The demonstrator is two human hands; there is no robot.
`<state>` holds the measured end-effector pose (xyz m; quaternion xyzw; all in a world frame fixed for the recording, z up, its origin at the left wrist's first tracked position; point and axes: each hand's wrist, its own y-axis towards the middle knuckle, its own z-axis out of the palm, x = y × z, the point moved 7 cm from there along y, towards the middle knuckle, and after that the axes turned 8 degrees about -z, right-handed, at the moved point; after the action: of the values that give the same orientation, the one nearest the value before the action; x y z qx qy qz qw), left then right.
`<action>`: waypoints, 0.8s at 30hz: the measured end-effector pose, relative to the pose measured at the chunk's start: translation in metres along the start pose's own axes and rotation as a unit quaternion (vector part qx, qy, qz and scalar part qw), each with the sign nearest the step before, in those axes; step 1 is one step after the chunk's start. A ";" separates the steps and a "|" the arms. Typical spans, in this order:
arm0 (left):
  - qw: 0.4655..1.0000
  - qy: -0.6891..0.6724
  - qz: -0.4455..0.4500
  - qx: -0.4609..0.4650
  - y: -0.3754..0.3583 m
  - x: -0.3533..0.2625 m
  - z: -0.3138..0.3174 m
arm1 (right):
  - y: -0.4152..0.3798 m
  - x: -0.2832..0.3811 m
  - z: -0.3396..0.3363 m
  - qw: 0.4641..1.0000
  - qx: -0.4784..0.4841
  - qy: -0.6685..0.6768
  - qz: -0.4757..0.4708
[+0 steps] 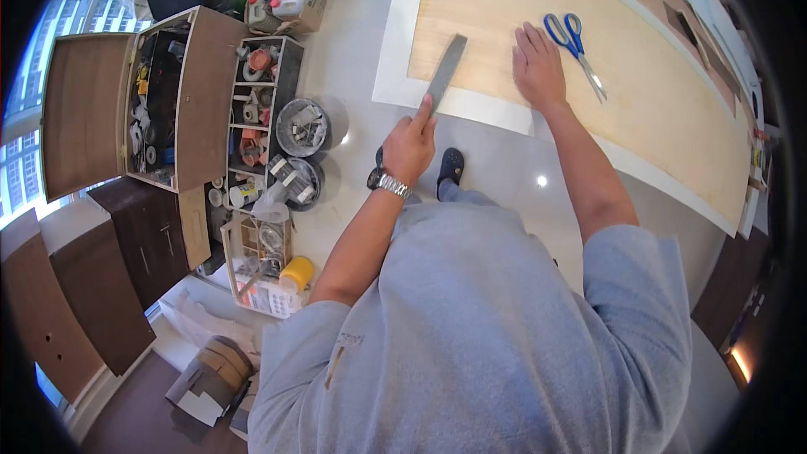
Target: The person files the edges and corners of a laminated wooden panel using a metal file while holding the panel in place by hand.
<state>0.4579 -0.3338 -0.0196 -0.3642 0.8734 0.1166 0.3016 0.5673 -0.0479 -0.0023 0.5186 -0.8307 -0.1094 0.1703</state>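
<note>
In the head view my left hand (410, 143), with a metal watch on its wrist, is closed around a flat grey metal file (448, 69). The file's free end points away from me over the corner of a pale wooden panel (487, 0) with a white border (466, 102). My fingers hide its near end. My right hand (538, 65) lies flat on the panel with its fingers stretched out, holding nothing. Just right of it lie blue-handled scissors (577, 50), blades pointing toward me and slightly apart.
On the left stand an open wooden tool cabinet (202, 101), a shelf (288, 59) of small parts, buckets (304, 128) and a yellow container (297, 273). A box of red-capped bottles (311, 8) sits farther back. Brown boards (698, 34) lie along the panel's far right side.
</note>
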 end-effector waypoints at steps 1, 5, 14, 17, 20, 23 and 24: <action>1.000 0.008 0.000 0.004 0.001 0.000 -0.002 | 0.003 -0.001 0.000 1.000 -0.002 -0.004 -0.003; 0.999 -0.027 -0.034 -0.014 -0.050 0.041 -0.028 | 0.000 0.000 0.002 1.000 0.006 -0.015 0.008; 1.000 -0.019 -0.009 -0.013 0.006 -0.004 -0.009 | 0.000 -0.002 0.002 1.000 0.009 -0.017 0.004; 0.999 -0.028 -0.025 -0.022 -0.030 0.035 -0.034 | 0.002 0.001 0.001 1.000 0.005 -0.017 0.005; 0.999 0.009 -0.052 0.006 -0.043 0.053 -0.038 | -0.001 0.001 0.002 1.000 0.008 -0.019 0.012; 0.999 -0.032 -0.011 -0.018 -0.002 0.020 -0.018 | 0.000 0.002 0.001 1.000 0.005 -0.013 0.018; 0.999 -0.029 -0.007 -0.012 0.004 0.015 -0.013 | 0.001 0.002 0.000 1.000 0.004 -0.011 0.019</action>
<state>0.4403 -0.3450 -0.0186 -0.3704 0.8602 0.1354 0.3233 0.5657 -0.0493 -0.0013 0.5022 -0.8427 -0.1083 0.1609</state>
